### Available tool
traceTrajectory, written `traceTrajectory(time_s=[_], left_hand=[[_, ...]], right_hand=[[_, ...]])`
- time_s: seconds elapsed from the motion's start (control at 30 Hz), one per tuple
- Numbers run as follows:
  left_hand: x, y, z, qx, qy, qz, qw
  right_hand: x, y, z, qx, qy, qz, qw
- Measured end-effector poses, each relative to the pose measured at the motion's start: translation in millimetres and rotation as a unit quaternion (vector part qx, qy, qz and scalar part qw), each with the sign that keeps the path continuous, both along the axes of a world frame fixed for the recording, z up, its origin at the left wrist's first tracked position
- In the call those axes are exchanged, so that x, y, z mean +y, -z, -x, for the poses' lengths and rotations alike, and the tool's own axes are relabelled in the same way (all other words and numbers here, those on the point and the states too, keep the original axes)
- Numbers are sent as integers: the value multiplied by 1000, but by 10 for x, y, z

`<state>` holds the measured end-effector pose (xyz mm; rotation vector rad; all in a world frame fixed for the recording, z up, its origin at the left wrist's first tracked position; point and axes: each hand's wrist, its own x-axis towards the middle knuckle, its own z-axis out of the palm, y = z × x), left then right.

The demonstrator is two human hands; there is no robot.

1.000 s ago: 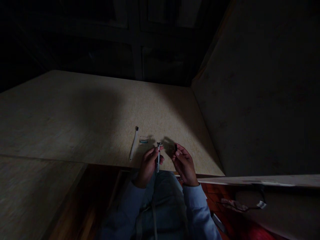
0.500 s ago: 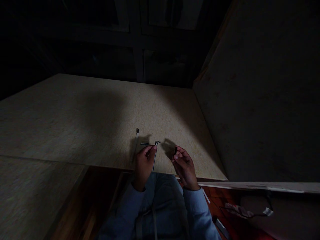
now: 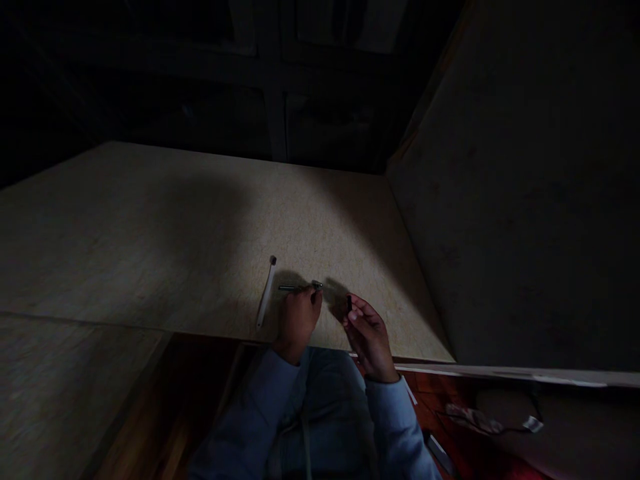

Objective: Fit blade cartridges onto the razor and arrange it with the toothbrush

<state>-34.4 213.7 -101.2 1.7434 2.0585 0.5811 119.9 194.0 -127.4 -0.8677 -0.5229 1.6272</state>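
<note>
Dim light falls over a pale, mottled worktop [image 3: 200, 227], with a dark paneled background [image 3: 275, 100] behind it and a shadowed upright panel [image 3: 520, 200] along its right side. Near the front edge I have both hands in view, apart from each other. My left hand [image 3: 299, 320] is back up, its fingers curled in around the razor [image 3: 317, 285]; from my feed I see only the metallic head sticking out past the thumb side, the handle being hidden by the hand. My right hand [image 3: 369, 337] pinches a small dark piece [image 3: 349, 304] between thumb and fingers, holding it about upright, well closed on it. I can't read what that piece is. Just left of the razor's head, a slim dark strip [image 3: 287, 288] lies crosswise on the worktop, partly behind my left hand. Further left I get a white toothbrush [image 3: 265, 293], lying at a slant, its dark bristle end farthest from me. Below, reddish flooring [image 3: 425, 383] shows.
</note>
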Motion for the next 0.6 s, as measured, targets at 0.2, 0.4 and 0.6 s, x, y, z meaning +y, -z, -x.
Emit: traceTrajectory(time_s=[0.2, 0.4, 0.6], left_hand=[[-52, -10, 53, -40, -28, -49, 998], [-198, -36, 564, 0, -150, -129, 980], [-160, -39, 987, 23, -152, 8, 988]], right_hand=[[-12, 22, -29, -19, -9, -11, 1000], [-22, 40, -44, -20, -13, -10, 1000], [-16, 68, -49, -28, -1, -9, 1000]])
